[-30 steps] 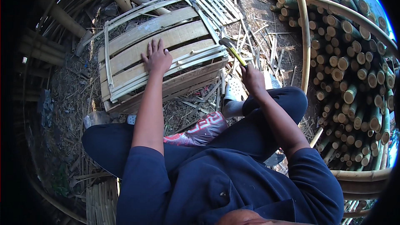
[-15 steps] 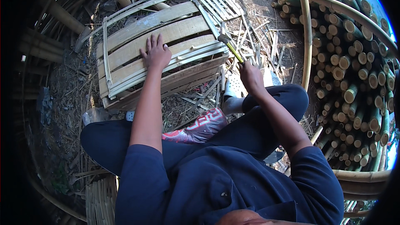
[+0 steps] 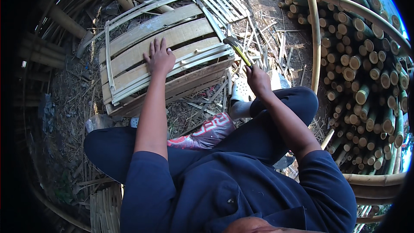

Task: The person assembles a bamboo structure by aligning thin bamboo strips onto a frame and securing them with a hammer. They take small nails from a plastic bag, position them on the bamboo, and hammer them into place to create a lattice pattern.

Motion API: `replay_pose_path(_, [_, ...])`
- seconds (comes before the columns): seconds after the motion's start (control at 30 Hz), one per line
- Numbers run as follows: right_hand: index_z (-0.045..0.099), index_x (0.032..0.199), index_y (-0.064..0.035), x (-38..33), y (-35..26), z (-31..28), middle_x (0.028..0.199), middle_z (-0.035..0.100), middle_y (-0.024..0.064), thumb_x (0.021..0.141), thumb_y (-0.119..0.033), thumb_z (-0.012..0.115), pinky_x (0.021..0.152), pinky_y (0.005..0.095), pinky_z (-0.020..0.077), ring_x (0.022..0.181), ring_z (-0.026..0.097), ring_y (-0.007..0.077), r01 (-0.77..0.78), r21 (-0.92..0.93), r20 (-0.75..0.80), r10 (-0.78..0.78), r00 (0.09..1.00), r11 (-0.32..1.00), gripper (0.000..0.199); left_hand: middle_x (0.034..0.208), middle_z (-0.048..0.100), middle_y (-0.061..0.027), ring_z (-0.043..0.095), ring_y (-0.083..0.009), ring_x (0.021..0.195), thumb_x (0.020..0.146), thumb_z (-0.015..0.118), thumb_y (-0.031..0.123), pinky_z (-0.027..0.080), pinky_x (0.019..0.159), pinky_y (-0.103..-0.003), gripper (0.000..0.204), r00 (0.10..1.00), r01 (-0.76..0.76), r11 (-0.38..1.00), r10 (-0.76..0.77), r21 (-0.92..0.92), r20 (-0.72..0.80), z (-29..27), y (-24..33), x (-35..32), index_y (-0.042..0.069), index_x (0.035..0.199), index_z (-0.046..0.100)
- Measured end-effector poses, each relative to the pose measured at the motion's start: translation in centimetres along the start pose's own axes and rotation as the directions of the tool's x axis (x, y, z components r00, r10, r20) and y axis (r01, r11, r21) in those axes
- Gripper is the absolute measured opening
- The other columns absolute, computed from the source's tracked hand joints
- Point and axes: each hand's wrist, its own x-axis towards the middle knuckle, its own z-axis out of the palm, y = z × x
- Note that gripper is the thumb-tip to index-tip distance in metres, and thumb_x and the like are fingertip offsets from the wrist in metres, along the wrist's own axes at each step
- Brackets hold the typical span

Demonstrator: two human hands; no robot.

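Left hand (image 3: 160, 61) still on crate (image 3: 183, 33), fingers spread, right hand (image 3: 259, 82), fingers clenching hammer (image 3: 243, 56), its head since turned

1. A downward view is given by the left of two head-worn fisheye cameras, upright and unmirrored.
2. The dark shirt (image 3: 194, 185) is seen from close above, along the lower edge; the slatted crate (image 3: 185, 33) is looked down upon from farther off, toward the upper left.
3. Stacked bamboo poles (image 3: 355, 63) are taken in at the right, straight lines being bent toward the rim.
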Motion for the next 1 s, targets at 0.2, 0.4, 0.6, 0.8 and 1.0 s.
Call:
replay_pose_path(0.2, [0.057, 0.089, -0.0014, 0.3, 0.0, -0.2, 0.071, 0.064, 0.0261, 0.102, -0.034, 0.058, 0.061, 0.0556, 0.0493, 0.067, 0.063, 0.0474, 0.014, 0.045, -0.079, -0.011, 0.997, 0.999, 0.035, 0.171, 0.013, -0.0013, 0.009, -0.0208, 0.158, 0.103, 0.036, 0.034, 0.005, 0.125, -0.057, 0.062, 1.0, 0.0, 1.0, 0.0, 0.015, -0.002, 0.0, -0.1, -0.1, 0.025, 0.162, 0.022])
replay_pose_path(0.4, [0.059, 0.09, 0.0027, -0.1, 0.0, -0.3, 0.076, 0.066, 0.0292, 0.103, -0.032, 0.054, 0.069, 0.0579, 0.0501, 0.074, 0.065, 0.0493, -0.079, 0.116, -0.077, 0.089, 0.993, 0.99, 0.038, 0.171, 0.013, -0.0013, 0.009, -0.0208, 0.158, 0.102, 0.037, 0.033, 0.004, 0.125, -0.057, 0.062, 1.0, -0.012, 1.0, 0.012, -0.01, -0.006, 0.1, -0.1, -0.1, 0.025, 0.162, 0.023])
replay_pose_path(0.6, [0.058, 0.09, 0.003, 0.6, -0.9, -1.7, 0.077, 0.066, 0.0301, 0.103, -0.034, 0.053, 0.072, 0.0584, 0.05, 0.076, 0.065, 0.0503, -0.075, 0.059, 0.006, 0.075, 0.997, 0.995, 0.039, 0.171, 0.015, -0.002, 0.01, -0.0209, 0.157, 0.102, 0.038, 0.033, 0.005, 0.125, -0.057, 0.063, 1.0, -0.006, 1.0, 0.006, -0.013, -0.003, 0.1, -0.3, -0.1, 0.025, 0.162, 0.024])
replay_pose_path(0.8, [0.057, 0.091, 0.0024, 0.2, -0.7, -1.9, 0.074, 0.066, 0.0289, 0.103, -0.035, 0.054, 0.066, 0.0583, 0.0502, 0.071, 0.066, 0.0487, -0.027, -0.004, 0.082, 0.027, 0.996, 1.0, 0.039, 0.171, 0.014, -0.0013, 0.009, -0.0206, 0.158, 0.102, 0.037, 0.033, 0.005, 0.125, -0.057, 0.062, 1.0, -0.004, 1.0, 0.004, 0.006, -0.009, -0.1, 0.0, 0.0, 0.025, 0.162, 0.024])
replay_pose_path(1.0, [0.057, 0.09, 0.0026, 0.6, -0.9, -1.8, 0.074, 0.066, 0.0282, 0.103, -0.035, 0.054, 0.068, 0.0578, 0.0506, 0.072, 0.066, 0.0484, -0.054, -0.004, 0.08, 0.054, 0.995, 0.999, 0.04, 0.171, 0.014, -0.0013, 0.009, -0.0207, 0.158, 0.101, 0.037, 0.032, 0.004, 0.125, -0.057, 0.062, 1.0, -0.004, 1.0, 0.004, 0.001, -0.019, 0.1, 0.0, 0.1, 0.025, 0.162, 0.024])
